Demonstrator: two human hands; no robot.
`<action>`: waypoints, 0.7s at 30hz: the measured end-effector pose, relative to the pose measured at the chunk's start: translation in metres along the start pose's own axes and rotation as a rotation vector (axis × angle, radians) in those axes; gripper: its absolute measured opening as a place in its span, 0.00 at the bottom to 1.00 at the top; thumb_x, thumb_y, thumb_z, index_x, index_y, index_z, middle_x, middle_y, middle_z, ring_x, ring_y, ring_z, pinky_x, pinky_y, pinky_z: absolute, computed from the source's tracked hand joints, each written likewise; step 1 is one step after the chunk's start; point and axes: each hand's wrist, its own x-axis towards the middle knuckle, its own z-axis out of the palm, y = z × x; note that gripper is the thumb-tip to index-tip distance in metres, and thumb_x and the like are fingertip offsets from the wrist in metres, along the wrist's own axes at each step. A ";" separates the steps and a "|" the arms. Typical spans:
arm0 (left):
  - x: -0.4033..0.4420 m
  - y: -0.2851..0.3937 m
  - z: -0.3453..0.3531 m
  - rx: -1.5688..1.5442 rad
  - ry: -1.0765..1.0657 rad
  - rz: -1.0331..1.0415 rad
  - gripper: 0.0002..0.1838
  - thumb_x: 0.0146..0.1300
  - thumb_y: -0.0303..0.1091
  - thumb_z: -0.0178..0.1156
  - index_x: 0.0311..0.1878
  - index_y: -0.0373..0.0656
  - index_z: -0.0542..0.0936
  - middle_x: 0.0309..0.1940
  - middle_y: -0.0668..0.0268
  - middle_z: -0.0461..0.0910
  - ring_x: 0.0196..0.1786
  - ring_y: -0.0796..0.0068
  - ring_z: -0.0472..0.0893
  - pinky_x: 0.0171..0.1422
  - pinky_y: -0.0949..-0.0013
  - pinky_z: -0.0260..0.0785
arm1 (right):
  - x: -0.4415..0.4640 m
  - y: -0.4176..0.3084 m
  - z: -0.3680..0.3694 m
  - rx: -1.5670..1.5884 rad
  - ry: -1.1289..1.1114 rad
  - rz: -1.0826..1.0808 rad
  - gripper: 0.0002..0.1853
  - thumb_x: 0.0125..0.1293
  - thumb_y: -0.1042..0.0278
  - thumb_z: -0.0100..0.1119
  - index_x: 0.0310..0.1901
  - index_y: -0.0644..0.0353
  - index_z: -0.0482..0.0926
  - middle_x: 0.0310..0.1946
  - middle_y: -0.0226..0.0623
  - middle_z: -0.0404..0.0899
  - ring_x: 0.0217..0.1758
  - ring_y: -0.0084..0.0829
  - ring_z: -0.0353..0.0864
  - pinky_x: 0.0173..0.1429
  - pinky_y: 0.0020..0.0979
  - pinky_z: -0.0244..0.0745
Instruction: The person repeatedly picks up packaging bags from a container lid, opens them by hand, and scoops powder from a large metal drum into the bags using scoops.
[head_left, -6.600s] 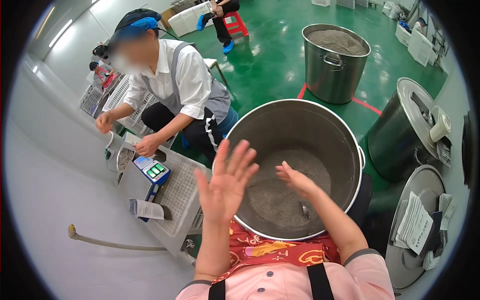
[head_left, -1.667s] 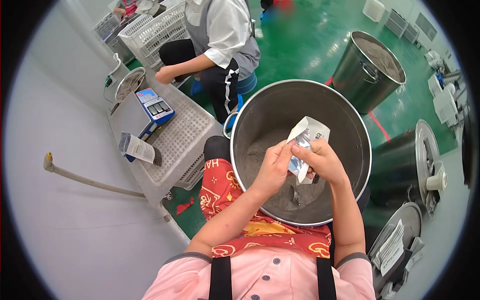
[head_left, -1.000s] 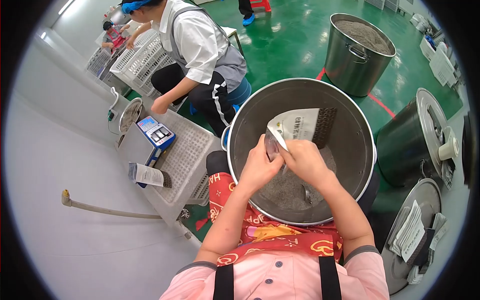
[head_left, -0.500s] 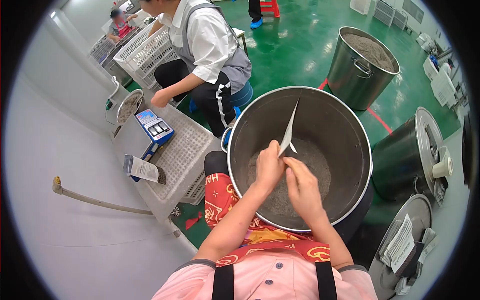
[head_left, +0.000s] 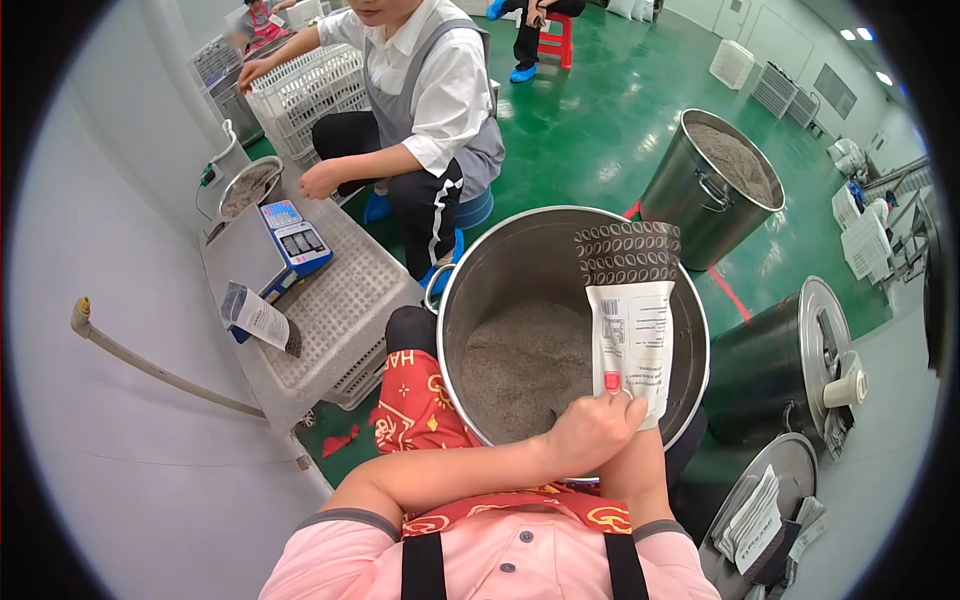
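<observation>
My left hand [head_left: 597,430] is closed, thumb and fingers pinching the near edge of a flat packaging bag [head_left: 632,330]. The bag has a white printed label and a dark end with an oval pattern. It stands up over the right side of a large steel pot [head_left: 455,370], which rests between my knees. Greyish-brown powder [head_left: 525,365] covers the bottom of the pot. My right forearm [head_left: 637,475] runs up behind the bag and the left hand. The right hand itself is hidden there, so its fingers do not show.
On a white crate [head_left: 350,290] at left sit a blue scale [head_left: 298,240] and another bag [head_left: 262,318]. A co-worker [head_left: 420,110] sits beyond it. Another powder-filled pot [head_left: 715,200], a lidded pot [head_left: 770,370] and a lid with stacked bags [head_left: 757,520] stand at right.
The bag, earlier seen edge-on between both hands over the pot, now faces me farther right. My left hand has moved right and nearer; my right hand has gone behind the bag.
</observation>
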 end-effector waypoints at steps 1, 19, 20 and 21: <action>0.000 -0.002 0.002 -0.013 0.014 -0.006 0.07 0.47 0.26 0.54 0.30 0.38 0.67 0.22 0.62 0.71 0.25 0.66 0.78 0.26 0.66 0.71 | -0.003 0.000 0.001 -0.019 -0.017 0.003 0.20 0.64 0.70 0.50 0.55 0.71 0.69 0.53 0.44 0.74 0.55 0.37 0.74 0.56 0.38 0.72; 0.013 -0.085 -0.086 -1.039 -0.176 -0.395 0.07 0.62 0.29 0.58 0.37 0.36 0.80 0.31 0.67 0.75 0.36 0.79 0.74 0.41 0.74 0.65 | -0.078 -0.024 0.022 -0.751 -0.733 0.132 0.21 0.63 0.72 0.49 0.57 0.74 0.66 0.54 0.46 0.73 0.54 0.38 0.75 0.56 0.37 0.73; 0.013 -0.085 -0.084 -0.982 -0.152 -0.370 0.06 0.61 0.29 0.59 0.36 0.36 0.80 0.30 0.67 0.75 0.34 0.78 0.74 0.39 0.74 0.65 | -0.078 -0.024 0.018 -0.749 -0.727 0.142 0.21 0.63 0.72 0.49 0.57 0.74 0.66 0.54 0.46 0.73 0.54 0.38 0.75 0.56 0.37 0.73; 0.012 -0.085 -0.082 -0.946 -0.110 -0.342 0.05 0.61 0.28 0.59 0.35 0.36 0.80 0.30 0.67 0.75 0.33 0.78 0.74 0.39 0.74 0.65 | -0.078 -0.025 0.013 -0.745 -0.716 0.148 0.21 0.63 0.72 0.49 0.57 0.74 0.66 0.54 0.46 0.73 0.54 0.38 0.75 0.56 0.37 0.73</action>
